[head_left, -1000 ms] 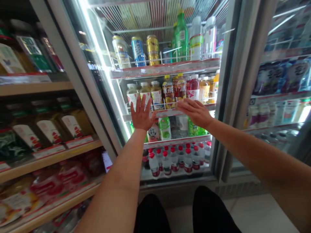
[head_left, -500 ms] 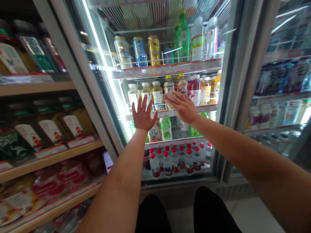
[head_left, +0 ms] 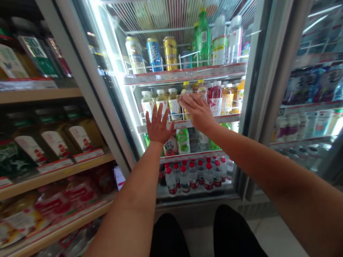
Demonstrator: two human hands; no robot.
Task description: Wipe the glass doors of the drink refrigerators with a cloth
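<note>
Glass [head_left: 184,79] of the cooler door, before the drinks [head_left: 184,178], could smear or jolt if the left hand [head_left: 158,130], fingers splayed, seemingly empty, or right hand [head_left: 199,114], fingers extended close together, any hold unclear, slips or presses unevenly.

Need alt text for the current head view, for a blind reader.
A person's left hand, fingers spread, and right hand, angled inward, reach to the front of a lit drinks cooler, over its middle-shelf bottles. Cans stand above, red-capped bottles at the bottom. Wooden shelves of packaged drinks are at left.
</note>
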